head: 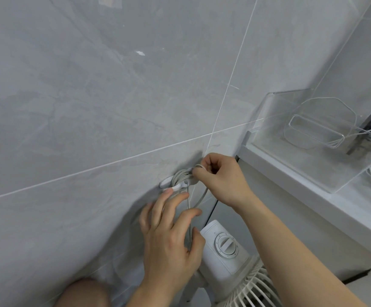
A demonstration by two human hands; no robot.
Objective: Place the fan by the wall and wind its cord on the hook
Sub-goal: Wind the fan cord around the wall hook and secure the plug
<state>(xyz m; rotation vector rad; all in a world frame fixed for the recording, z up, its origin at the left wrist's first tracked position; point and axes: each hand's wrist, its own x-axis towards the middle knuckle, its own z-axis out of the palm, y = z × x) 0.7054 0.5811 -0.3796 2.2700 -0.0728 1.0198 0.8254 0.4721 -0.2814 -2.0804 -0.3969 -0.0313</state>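
Winding was the step in hand: above the fan [224, 247] standing by the wall [91, 107], the right hand [222, 176] pinched the cord [199, 199] at the hook [180, 181], the left hand [171, 235] spread loose below, another loop likely due.

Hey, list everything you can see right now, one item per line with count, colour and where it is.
cord: one, pale grey, coiled on the hook, a strand hanging toward the fan
hook: one, white, on the wall
fan: one, white, standing below the hook by the wall, dial on top
wall: grey marbled tiles, white grout
ledge: one, white, at right
clear holder: one, transparent, on the ledge
knee: one, bottom left
left hand: one, fingers spread below the hook, touching the hanging strand
right hand: one, pinches the cord beside the hook
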